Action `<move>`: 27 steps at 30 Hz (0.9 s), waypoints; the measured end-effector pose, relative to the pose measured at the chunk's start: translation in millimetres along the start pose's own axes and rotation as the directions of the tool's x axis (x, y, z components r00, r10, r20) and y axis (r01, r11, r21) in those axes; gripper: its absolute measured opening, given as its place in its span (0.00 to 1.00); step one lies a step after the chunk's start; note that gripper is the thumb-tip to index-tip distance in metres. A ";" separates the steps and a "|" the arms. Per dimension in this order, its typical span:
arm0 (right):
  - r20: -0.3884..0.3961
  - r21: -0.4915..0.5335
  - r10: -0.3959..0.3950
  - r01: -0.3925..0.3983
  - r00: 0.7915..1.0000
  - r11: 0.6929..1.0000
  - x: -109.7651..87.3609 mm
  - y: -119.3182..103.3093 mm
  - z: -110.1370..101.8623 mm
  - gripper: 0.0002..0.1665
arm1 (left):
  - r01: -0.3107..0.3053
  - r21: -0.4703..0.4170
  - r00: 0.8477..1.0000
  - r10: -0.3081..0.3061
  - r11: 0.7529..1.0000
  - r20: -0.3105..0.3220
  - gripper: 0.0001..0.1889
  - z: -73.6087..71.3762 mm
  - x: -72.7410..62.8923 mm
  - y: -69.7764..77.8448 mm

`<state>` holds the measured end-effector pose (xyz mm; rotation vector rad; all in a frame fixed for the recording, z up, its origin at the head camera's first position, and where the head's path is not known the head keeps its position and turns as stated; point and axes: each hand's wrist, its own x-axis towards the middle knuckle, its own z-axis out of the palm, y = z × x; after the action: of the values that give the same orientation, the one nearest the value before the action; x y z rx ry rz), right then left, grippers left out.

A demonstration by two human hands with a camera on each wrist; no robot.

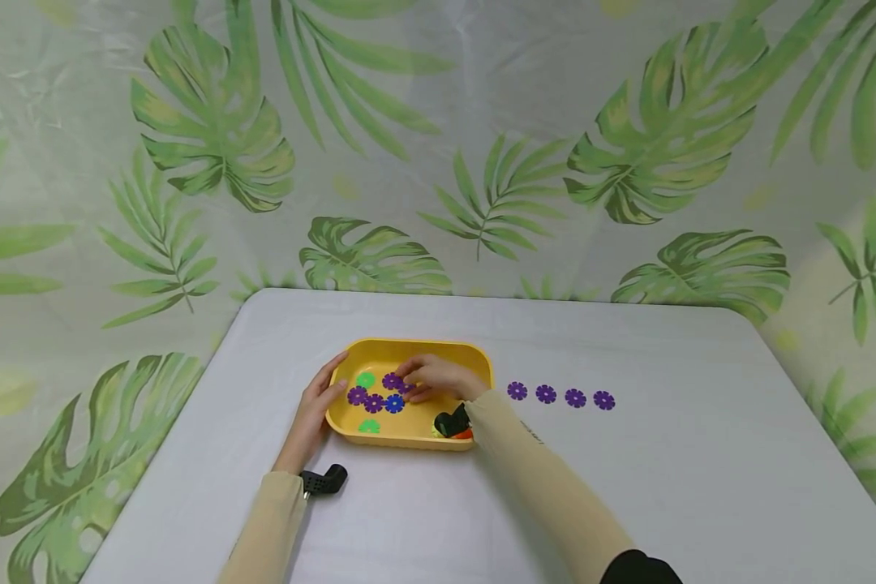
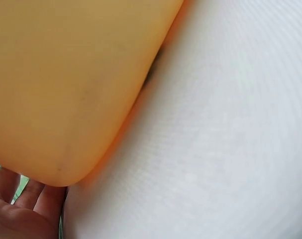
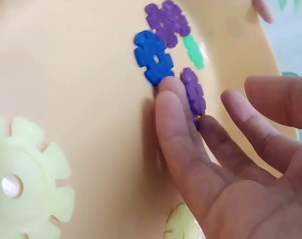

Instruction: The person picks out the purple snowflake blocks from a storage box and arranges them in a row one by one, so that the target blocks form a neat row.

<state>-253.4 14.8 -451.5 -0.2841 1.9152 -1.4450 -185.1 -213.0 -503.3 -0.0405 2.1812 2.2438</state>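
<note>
A yellow plastic tray (image 1: pixel 409 442) sits on the table with flower-shaped plastic discs inside. At its left end, my left hand (image 1: pixel 311 418) grips the rim, thumb on the near side; in the left wrist view its fingers (image 2: pixel 29 196) show beside the tray's outer wall. Inside the tray, my right hand (image 1: pixel 438 377) reaches down, its fingers spread around a purple disc (image 3: pixel 193 92). A fingertip appears to touch that disc's lower edge. Close by lie a blue disc (image 1: pixel 394 403), more purple discs (image 1: pixel 374 403) and a green disc (image 1: pixel 366 380).
To the right of the tray, several purple discs (image 1: pixel 546 394) lie in a row on the white table (image 1: pixel 701 454). A pale yellow disc (image 3: pixel 31 174) and an orange piece (image 1: pixel 463 435) lie at the tray's right end. A leaf-patterned curtain (image 1: pixel 482 195) hangs behind.
</note>
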 end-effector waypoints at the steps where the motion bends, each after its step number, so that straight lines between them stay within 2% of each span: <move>1: -0.003 -0.012 0.003 -0.003 1.000 1.000 0.2 -0.6 1.0 0.16 | 0.003 0.002 1.000 -0.003 1.000 0.000 0.25 0.3 -0.1 0.2; 8: -0.013 -0.065 0.022 -0.023 1.000 0.998 -1.6 0.2 0.4 0.15 | -0.002 0.001 1.000 0.002 1.000 0.001 0.25 0.5 -0.4 1.3; 17: -0.007 -0.178 -0.029 0.027 1.000 0.984 -11.7 -2.6 -10.8 0.14 | 0.003 0.005 1.000 -0.003 1.000 0.006 0.25 0.9 -2.3 2.6; 22: 0.026 -0.136 -0.082 0.085 0.996 0.987 -27.3 -6.6 -28.2 0.14 | 0.008 -0.002 1.000 -0.008 1.000 -0.001 0.25 1.2 -2.8 2.5; 27: 0.011 -0.106 -0.124 0.125 0.992 0.987 -50.6 -6.9 -56.7 0.14 | 0.016 -0.008 1.000 -0.016 1.000 -0.008 0.25 -0.2 -2.8 1.8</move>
<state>-255.2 83.4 -417.9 -0.4636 2.0050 -1.4229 -182.3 -213.2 -501.4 -0.0670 2.1674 2.2482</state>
